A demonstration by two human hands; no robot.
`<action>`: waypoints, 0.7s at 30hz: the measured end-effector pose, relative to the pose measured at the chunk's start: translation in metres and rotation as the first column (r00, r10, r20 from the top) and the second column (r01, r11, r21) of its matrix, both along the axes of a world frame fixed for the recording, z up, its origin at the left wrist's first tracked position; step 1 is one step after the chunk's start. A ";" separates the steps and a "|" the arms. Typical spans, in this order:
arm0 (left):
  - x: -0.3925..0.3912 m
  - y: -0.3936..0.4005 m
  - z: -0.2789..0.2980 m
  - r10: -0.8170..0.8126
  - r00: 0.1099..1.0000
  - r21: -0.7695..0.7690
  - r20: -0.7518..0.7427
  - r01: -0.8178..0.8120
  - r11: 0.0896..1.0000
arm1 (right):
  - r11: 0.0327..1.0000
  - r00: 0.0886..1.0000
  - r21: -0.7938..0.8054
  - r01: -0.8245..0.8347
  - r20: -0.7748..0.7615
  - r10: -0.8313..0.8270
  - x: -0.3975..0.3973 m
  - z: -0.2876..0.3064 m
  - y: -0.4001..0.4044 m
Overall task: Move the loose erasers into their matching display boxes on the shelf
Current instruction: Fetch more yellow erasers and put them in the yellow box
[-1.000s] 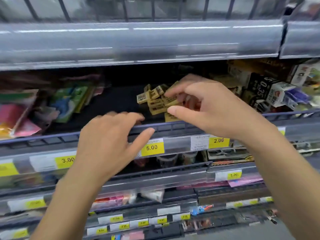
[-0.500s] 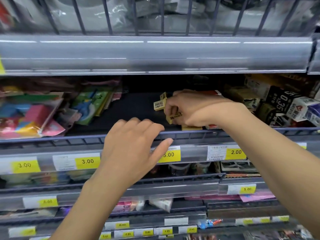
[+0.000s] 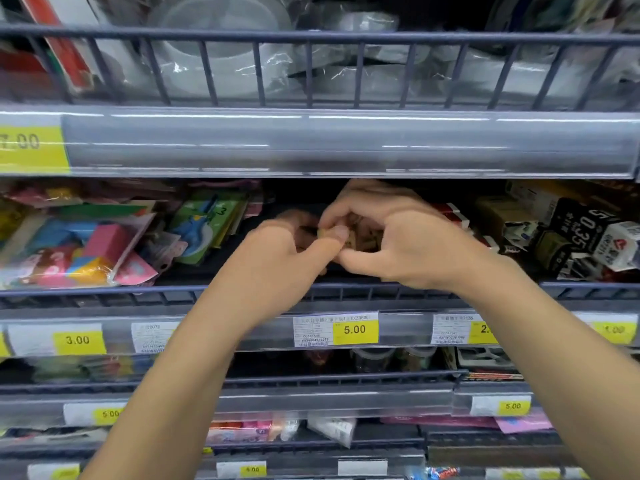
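Shop aisle, wire-fronted shelf (image 3: pixel 104 292) w/ price strips along each tier. Erasers (image 3: pixel 360 237): small tan blocks, bunched mid-shelf, cupped between both hands, mostly hidden. Right hand (image 3: pixel 398 237) curls round the bunch, thumb under, fingers over. Left hand (image 3: pixel 277 247) comes in from the side, thumb pinching a block at the edge of the clump; its fingers are behind, can't see them. Display box: red-edged carton (image 3: pixel 453 214) just behind the right hand, prob the target, can't confirm.

Risks, as I read it: too many blocks for one grab, so one could slip out and drop through the rail or behind the stock. Carton opening is out of sight, so a blind drop could miss. Black boxes (image 3: pixel 585 233) crowd the right; colourful packs (image 3: pixel 86 244) fill the left.
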State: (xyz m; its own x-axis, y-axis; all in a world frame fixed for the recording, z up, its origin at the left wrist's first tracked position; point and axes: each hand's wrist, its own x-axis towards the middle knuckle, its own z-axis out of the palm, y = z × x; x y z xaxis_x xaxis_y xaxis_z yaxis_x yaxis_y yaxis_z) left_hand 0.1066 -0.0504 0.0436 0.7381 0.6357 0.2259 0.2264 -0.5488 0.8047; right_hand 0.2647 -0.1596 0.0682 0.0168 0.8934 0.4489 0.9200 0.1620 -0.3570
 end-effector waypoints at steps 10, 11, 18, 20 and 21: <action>-0.013 0.031 -0.002 0.018 0.999 -0.113 0.045 -0.012 0.994 | 0.934 0.949 -0.228 0.275 0.220 -0.225 0.031 -0.009 0.033; -0.014 0.033 -0.002 0.025 0.999 -0.105 0.034 -0.022 0.994 | 0.920 0.935 -0.251 0.301 0.267 -0.233 0.033 -0.012 0.039; -0.012 0.037 -0.007 -0.002 0.999 -0.149 0.038 0.007 0.989 | 0.908 0.881 -0.247 0.339 0.423 -0.213 0.032 -0.020 0.058; -0.012 0.037 -0.006 -0.011 0.997 -0.154 0.075 0.023 0.988 | 0.911 0.888 -0.238 0.338 0.401 -0.224 0.030 -0.019 0.058; -0.012 0.037 -0.006 -0.011 0.997 -0.157 0.082 0.024 0.987 | 0.914 0.906 -0.231 0.334 0.346 -0.244 0.028 -0.017 0.056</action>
State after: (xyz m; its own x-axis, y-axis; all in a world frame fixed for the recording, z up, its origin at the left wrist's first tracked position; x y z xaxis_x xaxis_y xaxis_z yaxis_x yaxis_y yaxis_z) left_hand 0.0946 -0.0136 0.0376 0.7327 0.6554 0.1834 0.1488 -0.4173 0.8965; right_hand 0.2932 -0.1039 0.0508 0.1976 0.9580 0.2080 0.9803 -0.1926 -0.0441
